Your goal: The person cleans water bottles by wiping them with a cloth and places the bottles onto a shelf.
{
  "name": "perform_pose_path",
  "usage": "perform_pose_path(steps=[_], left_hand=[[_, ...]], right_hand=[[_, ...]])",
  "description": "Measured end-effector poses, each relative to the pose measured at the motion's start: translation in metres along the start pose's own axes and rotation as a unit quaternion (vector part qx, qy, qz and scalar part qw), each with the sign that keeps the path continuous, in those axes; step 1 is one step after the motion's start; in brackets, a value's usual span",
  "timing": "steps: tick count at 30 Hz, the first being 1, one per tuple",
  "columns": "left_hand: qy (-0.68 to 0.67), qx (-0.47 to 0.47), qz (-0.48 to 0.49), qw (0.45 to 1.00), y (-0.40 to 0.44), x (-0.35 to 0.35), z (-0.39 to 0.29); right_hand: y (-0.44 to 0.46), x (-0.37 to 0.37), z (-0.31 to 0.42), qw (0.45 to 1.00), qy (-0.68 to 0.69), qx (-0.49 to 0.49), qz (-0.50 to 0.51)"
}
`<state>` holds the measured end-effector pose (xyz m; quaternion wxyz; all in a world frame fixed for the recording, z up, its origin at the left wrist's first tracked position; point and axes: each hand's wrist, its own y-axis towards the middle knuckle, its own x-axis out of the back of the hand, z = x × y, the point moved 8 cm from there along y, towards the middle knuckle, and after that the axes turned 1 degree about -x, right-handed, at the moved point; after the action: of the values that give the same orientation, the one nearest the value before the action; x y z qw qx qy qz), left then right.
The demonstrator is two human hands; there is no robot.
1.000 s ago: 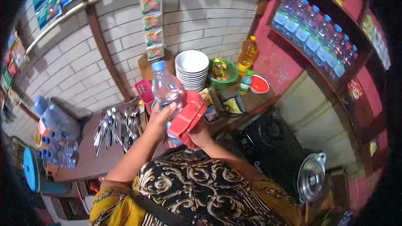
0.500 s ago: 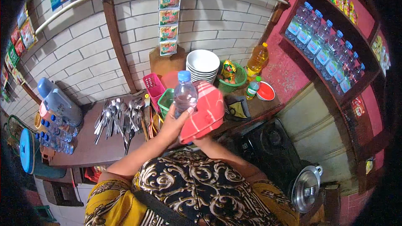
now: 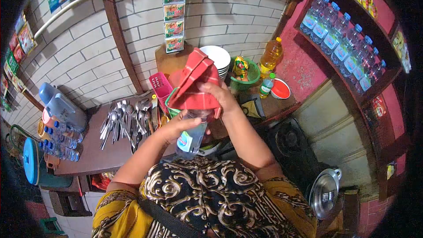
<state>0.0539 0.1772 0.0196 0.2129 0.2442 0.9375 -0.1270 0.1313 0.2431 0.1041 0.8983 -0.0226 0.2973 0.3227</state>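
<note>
Bottle (image 3: pixel 195 138), clear plastic, sits in the left hand (image 3: pixel 179 125) just in front of the patterned shirt (image 3: pixel 207 185). Its long axis slants: the base points down toward the wearer and slightly left, the upper end points away, up and a little right. A blue-and-white label (image 3: pixel 184 141) wraps the lower body, its print too small to read. The neck and cap cannot be seen; red cloth (image 3: pixel 194 90) covers that end. The left grip is closed around the bottle's side. The right grip is bunched on the cloth, the right hand (image 3: pixel 220 98) with its thumb over the folds; its other fingers are mostly hidden. The cloth is soft woven fabric with thin pale lines, creased to a peak at the top.

Behind it, the cloth cuts off part of a stack of smooth white bowls (image 3: pixel 217 56). A pink perforated basket (image 3: pixel 161 87) stands just left, with a green container (image 3: pixel 173 112) largely hidden beside it. Shiny metal cutlery (image 3: pixel 125 119) lies heaped on the brown surface (image 3: pixel 90 145). To the right are a round green basket (image 3: pixel 249 80), amber oil in a yellow-capped bottle (image 3: pixel 270 57) and, nearer the wearer, a black stove (image 3: pixel 288 145).
</note>
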Motion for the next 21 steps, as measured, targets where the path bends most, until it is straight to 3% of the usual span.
perform_pose_path(steps=[1, 2, 3, 6, 8, 9, 12, 14, 16, 17, 18, 19, 21], left_hand=[[-0.067, 0.034, 0.036, 0.997, -0.001, 0.003, 0.012], [-0.134, 0.069, 0.071, 0.986, 0.000, 0.005, 0.026], [-0.166, 0.064, 0.081, 0.981, 0.010, 0.016, 0.045], [-0.265, 0.048, 0.157, 0.950, 0.010, 0.004, 0.038], [-0.259, 0.001, 0.187, 0.948, 0.003, -0.003, 0.029], [-0.275, 0.002, 0.220, 0.936, 0.001, -0.008, 0.029], [-0.205, 0.035, 0.260, 0.943, -0.020, -0.013, 0.039], [-0.153, 0.055, 0.227, 0.960, -0.023, -0.005, 0.054], [-0.079, 0.074, 0.114, 0.988, -0.018, 0.003, 0.057], [-0.019, 0.065, 0.063, 0.996, -0.014, 0.001, 0.054], [0.067, 0.032, -0.034, 0.997, -0.005, 0.014, 0.054], [0.104, -0.009, -0.067, 0.992, -0.003, 0.016, 0.046], [0.128, -0.097, -0.138, 0.977, 0.004, 0.037, 0.047]], right_hand=[[0.014, 0.007, -0.014, 0.993, 0.095, 0.034, 0.068], [0.018, 0.008, -0.023, 0.987, 0.138, -0.007, 0.079], [0.020, 0.008, -0.032, 0.978, 0.182, -0.048, 0.088], [0.028, 0.011, -0.039, 0.970, 0.223, -0.035, 0.093], [0.036, 0.021, -0.042, 0.971, 0.218, -0.024, 0.095], [0.039, 0.026, -0.040, 0.974, 0.203, 0.007, 0.096], [0.038, 0.037, -0.029, 0.969, 0.230, -0.027, 0.090], [0.044, 0.054, -0.023, 0.974, 0.214, 0.025, 0.076], [0.037, 0.062, -0.024, 0.971, 0.233, 0.010, 0.050], [0.037, 0.064, -0.021, 0.984, 0.179, 0.018, 0.015], [0.038, 0.065, -0.017, 0.992, 0.123, 0.026, -0.019], [0.029, 0.063, -0.010, 0.997, 0.066, 0.026, -0.028], [0.026, 0.064, -0.007, 0.986, -0.042, 0.035, -0.155]])
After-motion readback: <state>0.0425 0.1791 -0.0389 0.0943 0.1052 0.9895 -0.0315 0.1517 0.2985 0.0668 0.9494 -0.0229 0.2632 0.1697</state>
